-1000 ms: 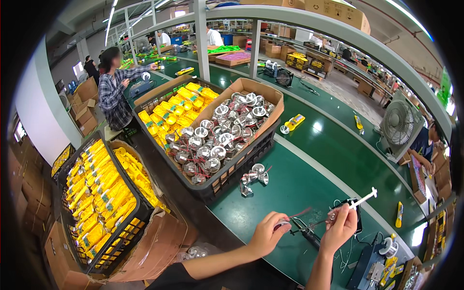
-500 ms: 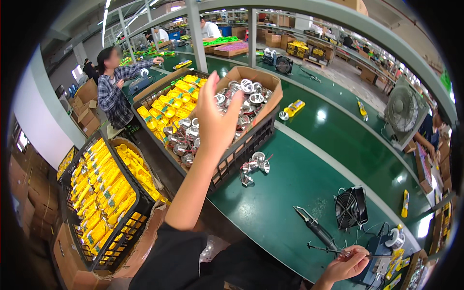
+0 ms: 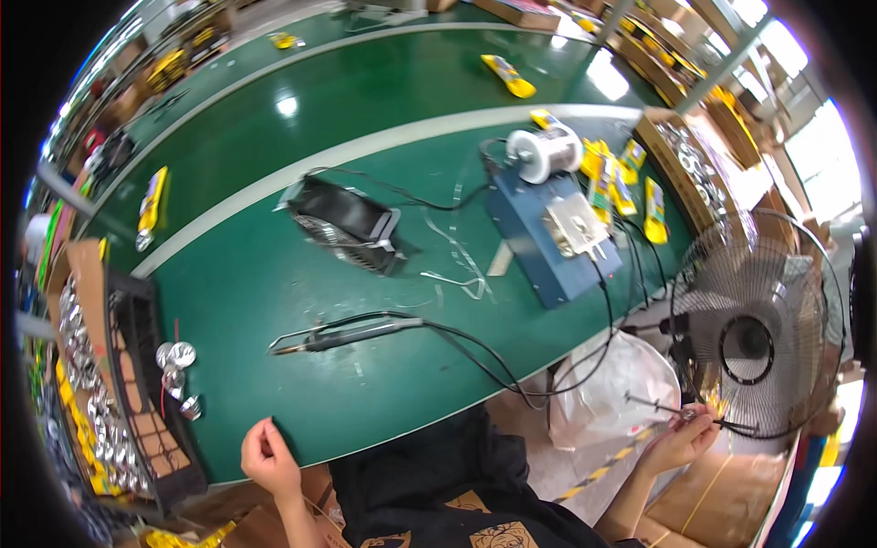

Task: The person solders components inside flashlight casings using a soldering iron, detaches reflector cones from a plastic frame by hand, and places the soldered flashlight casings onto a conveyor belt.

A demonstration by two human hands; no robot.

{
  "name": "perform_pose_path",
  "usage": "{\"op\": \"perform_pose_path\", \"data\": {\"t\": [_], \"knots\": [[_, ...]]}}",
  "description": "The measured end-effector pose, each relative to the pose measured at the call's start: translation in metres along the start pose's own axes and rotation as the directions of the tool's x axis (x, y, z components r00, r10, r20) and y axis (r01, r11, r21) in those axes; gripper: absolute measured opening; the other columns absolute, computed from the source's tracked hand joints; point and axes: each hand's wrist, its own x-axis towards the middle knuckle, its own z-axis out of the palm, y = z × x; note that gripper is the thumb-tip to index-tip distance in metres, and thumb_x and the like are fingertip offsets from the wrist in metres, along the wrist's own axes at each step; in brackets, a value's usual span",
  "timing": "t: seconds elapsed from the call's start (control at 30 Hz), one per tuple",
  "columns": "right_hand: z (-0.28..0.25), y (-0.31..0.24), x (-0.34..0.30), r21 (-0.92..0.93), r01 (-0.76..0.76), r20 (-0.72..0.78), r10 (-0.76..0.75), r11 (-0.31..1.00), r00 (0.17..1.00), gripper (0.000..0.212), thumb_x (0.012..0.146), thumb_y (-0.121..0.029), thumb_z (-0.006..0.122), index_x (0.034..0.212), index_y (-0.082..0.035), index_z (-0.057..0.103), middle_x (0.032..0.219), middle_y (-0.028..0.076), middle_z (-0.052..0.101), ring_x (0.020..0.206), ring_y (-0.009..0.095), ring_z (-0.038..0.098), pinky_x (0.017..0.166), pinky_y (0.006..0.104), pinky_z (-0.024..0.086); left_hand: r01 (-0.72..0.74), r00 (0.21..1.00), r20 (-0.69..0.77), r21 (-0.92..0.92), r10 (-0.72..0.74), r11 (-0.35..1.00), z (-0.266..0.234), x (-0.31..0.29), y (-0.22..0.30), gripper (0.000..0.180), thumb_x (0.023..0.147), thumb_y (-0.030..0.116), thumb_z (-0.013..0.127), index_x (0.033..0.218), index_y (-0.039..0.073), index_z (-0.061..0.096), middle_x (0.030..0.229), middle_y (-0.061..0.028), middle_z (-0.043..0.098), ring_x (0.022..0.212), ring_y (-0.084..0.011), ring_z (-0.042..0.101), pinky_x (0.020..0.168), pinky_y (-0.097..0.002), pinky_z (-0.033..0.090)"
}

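Several curled left-hand fingers [image 3: 266, 447], contents unclear; right-hand fingers [image 3: 696, 426] pinched around slim, dark rod [image 3: 652, 404].

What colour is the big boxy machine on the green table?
The machine is blue, with a silvery metal part on top. The head view shows it best.

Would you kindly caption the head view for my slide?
Right hand holds a thin rod; soldering iron lies on the green bench.

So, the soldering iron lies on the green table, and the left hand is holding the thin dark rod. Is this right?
Not quite: the right hand is holding the thin dark rod, as the head view shows. The soldering iron does lie on the green table.
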Motion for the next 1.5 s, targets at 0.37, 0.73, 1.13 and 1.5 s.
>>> {"op": "perform_pose_path", "data": {"t": [0.37, 0.73, 1.13, 1.5], "knots": [[0.055, 0.248, -0.082, -0.423, -0.293, 0.146, 0.383, 0.858, 0.912, 0.015, 0.085, -0.010, 0.046, 0.091, 0.002, 0.053, 0.073, 0.010, 0.058, 0.069, 0.017, 0.056, 0.061, 0.0327, 0.045, -0.063, 0.998, -0.010, 0.008, 0.063, 0.998, -0.021, 0.002, -0.007, 0.012, 0.082, 0.007, 0.051, 0.082, -0.002, 0.059, 0.060, 0.0003, 0.050, 0.050, -0.0050, 0.038, 0.045, -0.0195, 0.030], [0.063, 0.278, -0.083, -0.632, 0.046, 0.582, 0.435, 0.773, 0.687, 0.020, 0.079, -0.012, 0.053, 0.094, 0.001, 0.058, 0.078, 0.017, 0.062, 0.075, 0.028, 0.062, 0.067, 0.0322, 0.046, -0.031, 0.999, 0.028, -0.114, 0.034, 0.993, -0.027, 0.004, -0.024, 0.015, 0.085, 0.010, 0.049, 0.087, -0.003, 0.057, 0.067, 0.0004, 0.049, 0.059, -0.0052, 0.041, 0.052, -0.0188, 0.033], [0.027, 0.085, -0.036, -0.201, -0.102, 0.234, 0.149, 0.974, 0.961, 0.021, 0.088, -0.013, 0.042, 0.069, -0.005, 0.045, 0.055, -0.005, 0.030, 0.048, 0.003, 0.026, 0.042, 0.0200, 0.020, -0.043, 0.997, 0.043, -0.357, 0.062, 0.933, -0.008, 0.019, 0.028, 0.009, 0.079, 0.005, 0.055, 0.078, -0.003, 0.060, 0.062, -0.0063, 0.056, 0.051, -0.0093, 0.051, 0.046, -0.0210, 0.038], [0.136, -0.067, -0.171, 0.422, 0.146, 0.882, -0.442, 0.895, 0.163, 0.021, 0.078, -0.014, 0.057, 0.061, -0.003, 0.054, 0.058, 0.012, 0.053, 0.048, 0.025, 0.050, 0.047, 0.0306, 0.040, 0.105, 0.994, 0.031, -0.476, -0.102, 0.873, -0.030, 0.012, 0.010, 0.009, 0.078, 0.006, 0.057, 0.083, 0.000, 0.062, 0.068, -0.0053, 0.061, 0.057, -0.0069, 0.054, 0.051, -0.0191, 0.041]]}}
